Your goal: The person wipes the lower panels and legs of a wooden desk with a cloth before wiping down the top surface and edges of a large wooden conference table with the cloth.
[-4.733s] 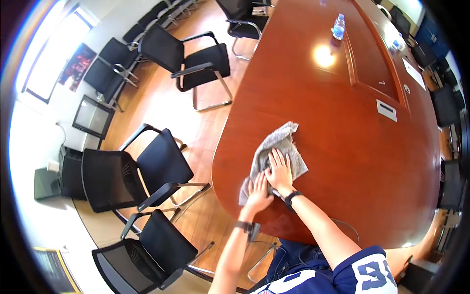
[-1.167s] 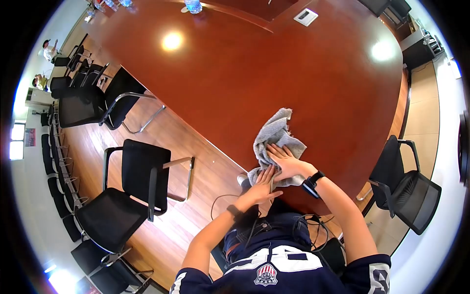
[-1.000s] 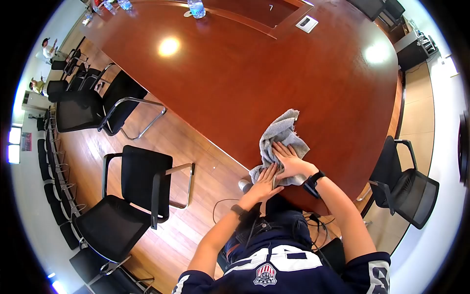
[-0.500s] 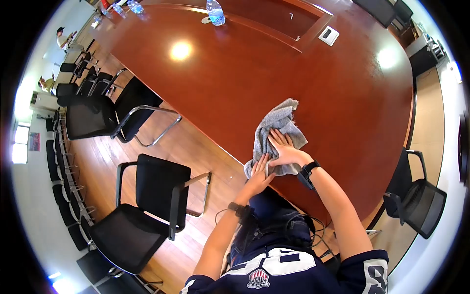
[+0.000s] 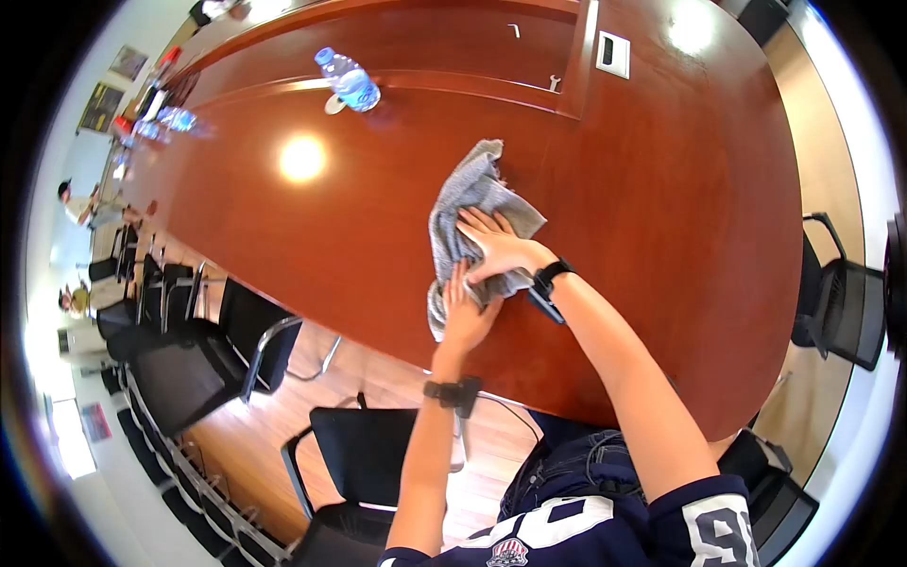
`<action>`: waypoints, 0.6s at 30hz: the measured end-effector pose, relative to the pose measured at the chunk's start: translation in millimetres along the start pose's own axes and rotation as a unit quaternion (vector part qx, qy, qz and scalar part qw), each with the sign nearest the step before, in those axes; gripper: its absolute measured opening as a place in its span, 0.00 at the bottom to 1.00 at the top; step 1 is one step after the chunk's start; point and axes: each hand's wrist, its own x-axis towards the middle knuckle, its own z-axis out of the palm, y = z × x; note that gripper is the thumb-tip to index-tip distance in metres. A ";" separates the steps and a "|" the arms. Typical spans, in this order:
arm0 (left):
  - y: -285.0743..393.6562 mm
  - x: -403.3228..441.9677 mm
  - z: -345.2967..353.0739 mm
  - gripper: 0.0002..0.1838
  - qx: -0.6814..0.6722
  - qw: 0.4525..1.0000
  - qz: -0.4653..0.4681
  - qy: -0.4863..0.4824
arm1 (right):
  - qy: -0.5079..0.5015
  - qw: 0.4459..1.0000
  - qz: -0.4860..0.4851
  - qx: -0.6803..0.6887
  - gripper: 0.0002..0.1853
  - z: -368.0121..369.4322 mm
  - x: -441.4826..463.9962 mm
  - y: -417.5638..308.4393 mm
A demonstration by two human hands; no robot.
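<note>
A grey cloth (image 5: 455, 200), crumpled and folded, lies on the glossy reddish-brown table (image 5: 652, 255). My right hand (image 5: 499, 248) presses flat on its middle with the fingers stretched out. Lower and to the left, my left hand (image 5: 467, 310) rests on the cloth's near part, fingers extended and the thumb apart. Both palms face down, and the hands nearly meet. The cloth's underside is hidden. A dark band is on each wrist.
A water bottle (image 5: 350, 81) stands beyond the cloth, beside a round disc (image 5: 334, 104). A socket panel (image 5: 613, 55) is set in the tabletop. A small wrench (image 5: 555, 83) lies in the recessed centre. Black chairs (image 5: 364, 454) line the left edge. Two people are far left.
Both hands and the cloth have slid away from the table's near edge, further onto the tabletop. The view has shifted, and my body leans closer to the table.
</note>
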 end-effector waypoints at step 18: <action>-92.2 127.8 -91.8 0.33 -0.079 0.993 0.045 -0.071 | 0.119 0.988 0.101 0.012 0.53 -15.1 132.8 2.0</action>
